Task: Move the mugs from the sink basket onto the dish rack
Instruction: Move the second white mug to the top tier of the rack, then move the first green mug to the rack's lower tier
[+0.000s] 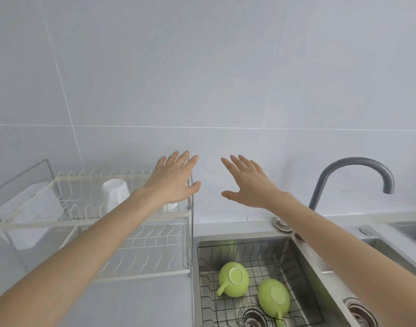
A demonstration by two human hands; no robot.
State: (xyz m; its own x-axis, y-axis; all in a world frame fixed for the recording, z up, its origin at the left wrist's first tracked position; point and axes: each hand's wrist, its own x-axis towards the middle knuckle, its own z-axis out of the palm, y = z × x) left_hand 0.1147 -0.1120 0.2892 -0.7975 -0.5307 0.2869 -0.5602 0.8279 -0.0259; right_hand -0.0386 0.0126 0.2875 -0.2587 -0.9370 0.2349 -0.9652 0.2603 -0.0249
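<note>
Two green mugs lie upside down in the wire sink basket (268, 253): one mug (233, 279) on the left with its handle pointing lower left, the other mug (273, 298) to its right with its handle pointing down. The two-tier white dish rack (140, 249) stands on the counter left of the sink. My left hand (172, 179) is stretched out above the rack's upper right corner, fingers spread, holding nothing. My right hand (248, 182) is held out in front of the wall above the sink, also spread and empty.
A white cup (115, 193) stands upside down on the rack's upper tier, and a white container (30, 208) hangs at its left end. A grey curved faucet (353, 175) rises right of the sink. A second basin (377, 279) lies at the right. The tiled wall is close behind.
</note>
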